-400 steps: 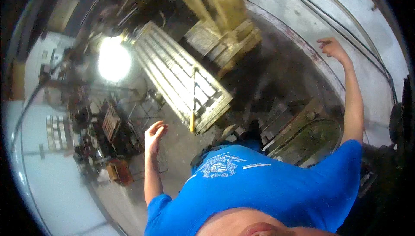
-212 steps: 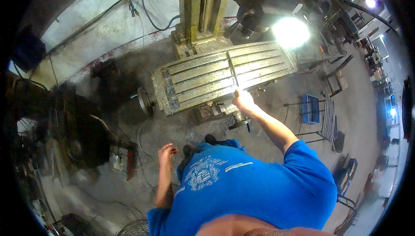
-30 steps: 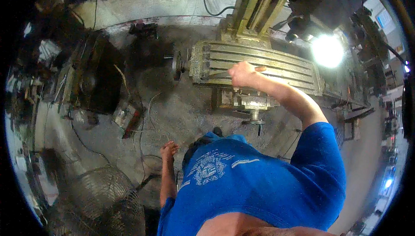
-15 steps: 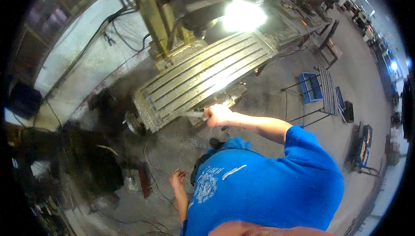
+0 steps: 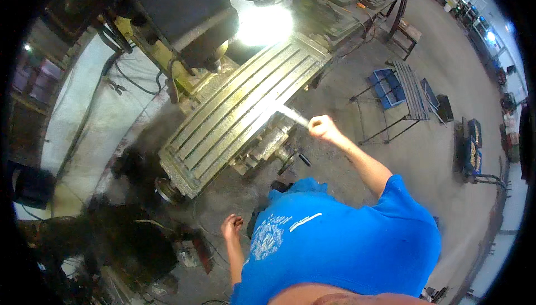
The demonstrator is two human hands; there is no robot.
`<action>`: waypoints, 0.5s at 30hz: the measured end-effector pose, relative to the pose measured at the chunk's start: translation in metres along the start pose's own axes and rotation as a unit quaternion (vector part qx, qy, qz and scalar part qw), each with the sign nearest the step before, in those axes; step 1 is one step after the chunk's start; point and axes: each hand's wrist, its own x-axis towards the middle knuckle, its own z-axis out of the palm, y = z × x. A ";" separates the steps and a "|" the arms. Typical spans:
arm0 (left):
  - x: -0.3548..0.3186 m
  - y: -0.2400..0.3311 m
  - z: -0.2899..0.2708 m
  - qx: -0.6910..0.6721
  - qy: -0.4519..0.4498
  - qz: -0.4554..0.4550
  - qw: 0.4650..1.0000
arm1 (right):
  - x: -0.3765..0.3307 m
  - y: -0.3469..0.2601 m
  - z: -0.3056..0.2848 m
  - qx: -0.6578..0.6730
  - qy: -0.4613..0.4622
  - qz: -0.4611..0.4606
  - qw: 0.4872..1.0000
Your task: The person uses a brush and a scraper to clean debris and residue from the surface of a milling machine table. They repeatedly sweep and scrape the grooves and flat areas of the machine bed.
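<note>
R hand [image 5: 324, 128]—1 tool [image 5: 295, 117], 1 slotted tbl [image 5: 241, 116]

The slotted machine table [image 5: 240, 116] shows a workshop.

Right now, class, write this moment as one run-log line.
right hand: grips pale tool, contact with slotted table unclear | left hand: beside body, fingers curled, nothing visibly held | lamp: lit

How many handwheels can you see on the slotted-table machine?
2. One handwheel is at the lower-left end of the slotted table; the front handwheel, with a dark handle, sits below the table's front edge. Others may be hidden behind the table.
</note>
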 end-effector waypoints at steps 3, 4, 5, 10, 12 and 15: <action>0.000 0.014 0.019 0.075 -0.029 0.017 0.997 | -0.016 0.000 -0.032 -0.035 0.070 -0.030 0.996; 0.002 0.018 0.026 0.076 -0.060 0.030 0.995 | -0.028 -0.008 -0.038 -0.018 0.085 -0.012 0.996; 0.004 0.023 0.033 0.078 -0.090 0.043 0.992 | -0.036 -0.012 -0.042 -0.036 0.103 0.056 0.992; 0.021 0.051 0.101 0.161 -0.156 0.089 0.970 | -0.071 -0.016 -0.043 -0.194 0.116 0.029 0.974; 0.022 0.055 0.124 0.159 -0.170 0.117 0.965 | -0.067 -0.022 -0.046 -0.225 0.113 0.059 0.966; 0.016 0.052 0.141 0.159 -0.192 0.102 0.963 | -0.055 -0.040 -0.069 -0.268 0.138 0.089 0.949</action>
